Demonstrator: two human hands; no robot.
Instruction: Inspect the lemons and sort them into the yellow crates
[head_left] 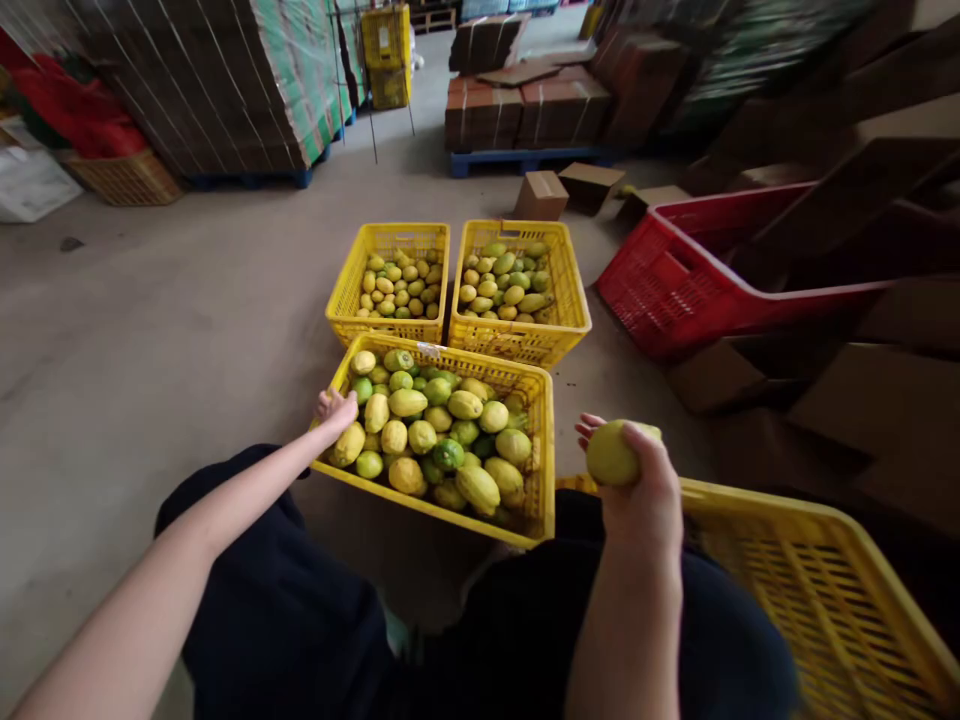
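Note:
My right hand is raised to the right of the nearest yellow crate, its fingers wrapped round a smooth yellow-green fruit. My left hand grips the left rim of that yellow crate, which stands between my knees. Many yellow and green fruits fill the crate, some oval and ribbed like small papayas, others rounder. Part of my left fingers is hidden by the hand itself.
Two more yellow crates of fruit, left and right, stand just beyond. A fourth yellow crate is by my right leg. A red crate and cardboard boxes lie to the right; a blue pallet stands behind.

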